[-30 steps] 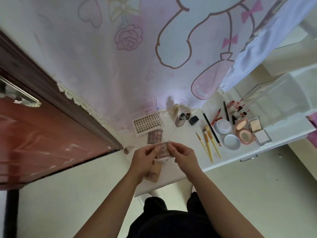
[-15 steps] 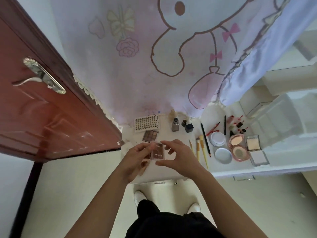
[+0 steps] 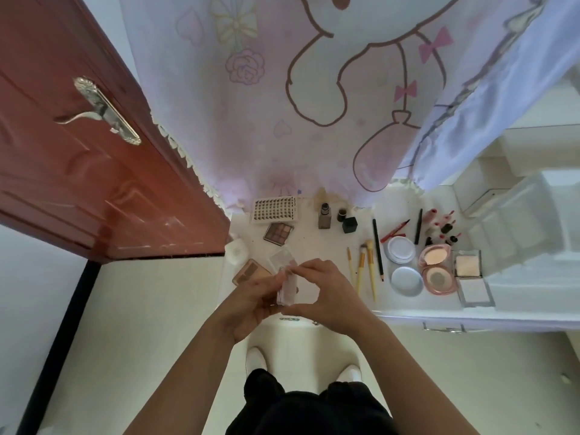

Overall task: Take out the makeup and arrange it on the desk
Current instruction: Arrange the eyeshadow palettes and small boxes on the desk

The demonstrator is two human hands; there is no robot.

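Observation:
Both hands hold a small clear-cased palette (image 3: 287,287) above the front left of the white desk (image 3: 317,246). My left hand (image 3: 251,304) grips its left side and my right hand (image 3: 323,293) pinches its top and bottom edges. Under the hands lie a tan palette (image 3: 251,271) and a clear lid (image 3: 281,255). Farther back are a brown eyeshadow palette (image 3: 278,232) and a lash tray (image 3: 275,209). To the right are yellow-handled brushes (image 3: 365,268), pencils (image 3: 378,249), round white compacts (image 3: 405,265), a pink compact (image 3: 436,268) and square powder cases (image 3: 470,277).
A red-brown door (image 3: 78,158) stands open at the left, close to the desk's corner. A pink cartoon curtain (image 3: 282,105) hangs behind the desk. Small bottles (image 3: 335,216) and lip tubes (image 3: 442,226) stand at the back. A clear organiser (image 3: 518,221) sits at the right.
The view has tilted upward, showing more door and curtain. The palette has turned in my hands and now stands more on edge, with my right hand moved over its top.

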